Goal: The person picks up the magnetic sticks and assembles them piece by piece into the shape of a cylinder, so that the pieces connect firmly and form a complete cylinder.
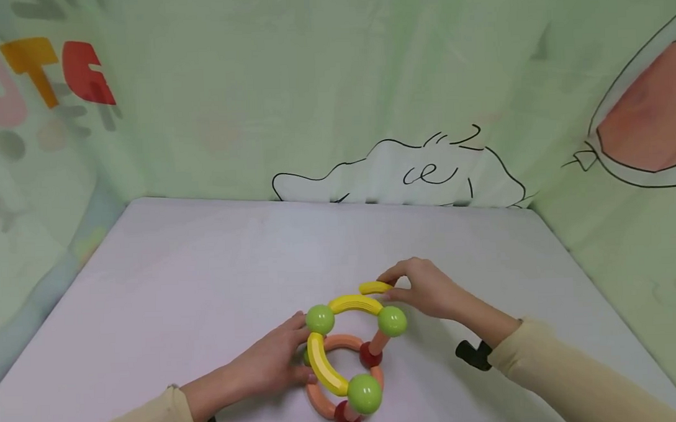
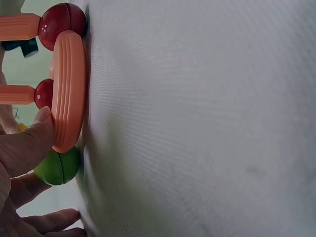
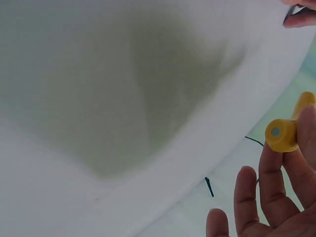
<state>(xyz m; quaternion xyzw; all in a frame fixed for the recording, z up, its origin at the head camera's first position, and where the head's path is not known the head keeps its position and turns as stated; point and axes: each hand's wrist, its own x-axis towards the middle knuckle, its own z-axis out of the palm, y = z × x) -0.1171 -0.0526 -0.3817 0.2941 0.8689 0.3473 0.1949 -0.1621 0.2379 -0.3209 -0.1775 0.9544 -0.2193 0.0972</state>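
A ball-and-rod magnetic toy frame stands on the white table, two levels high. Green balls (image 1: pixel 365 394) and curved yellow rods (image 1: pixel 355 304) form its top; curved orange rods (image 1: pixel 322 403) and red balls (image 1: pixel 347 417) show lower down. My left hand (image 1: pixel 267 362) holds the frame's lower left side. In the left wrist view, its thumb lies against a curved orange rod (image 2: pixel 68 94), with fingers behind a green ball (image 2: pixel 58 166). Beyond the frame, my right hand (image 1: pixel 424 289) pinches a loose curved yellow rod (image 1: pixel 374 287); a grey disc shows on its end in the right wrist view.
The white-covered table (image 1: pixel 206 265) reaches back to a pale green curtain (image 1: pixel 244 96) with printed drawings and letters. More curtain hangs along the left and right sides. A black wrist strap piece (image 1: pixel 474 355) shows near the right sleeve.
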